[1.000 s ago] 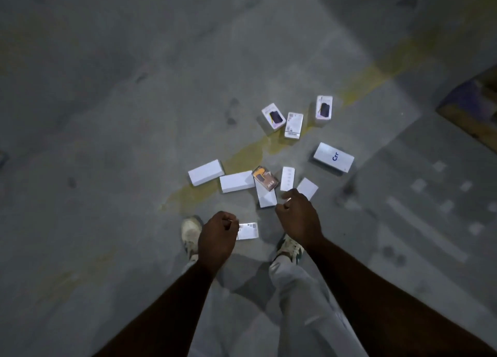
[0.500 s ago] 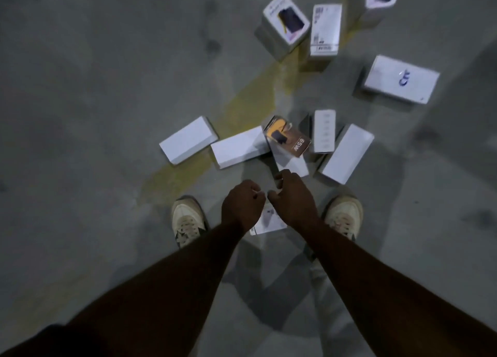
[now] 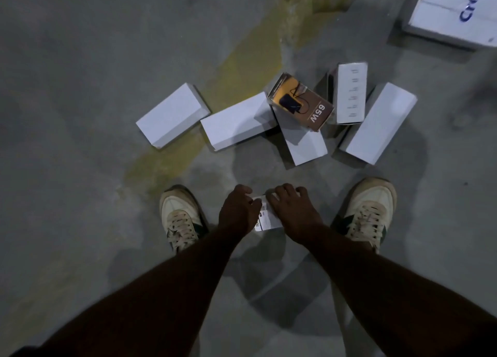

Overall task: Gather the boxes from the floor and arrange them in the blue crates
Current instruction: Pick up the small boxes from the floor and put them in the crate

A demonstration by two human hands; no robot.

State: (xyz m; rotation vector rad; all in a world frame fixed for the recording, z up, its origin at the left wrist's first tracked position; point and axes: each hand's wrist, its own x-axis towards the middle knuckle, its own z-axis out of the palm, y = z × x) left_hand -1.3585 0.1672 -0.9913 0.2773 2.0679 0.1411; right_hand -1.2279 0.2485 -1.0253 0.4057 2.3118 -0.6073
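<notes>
Floor: grey concrete under me, with a worn yellow stripe running diagonally away.
Hands: my left hand and right hand both have curled fingers closed on the small white box lying on the floor between my feet.
Feet: left shoe and right shoe stand either side of that box.
Next row: two plain white boxes lie side by side; a brown-and-orange 65W box rests tilted on another white box; a printed white box and a long white box lie just beside.
Far: a large box with blue letters sits at the top right.
</notes>
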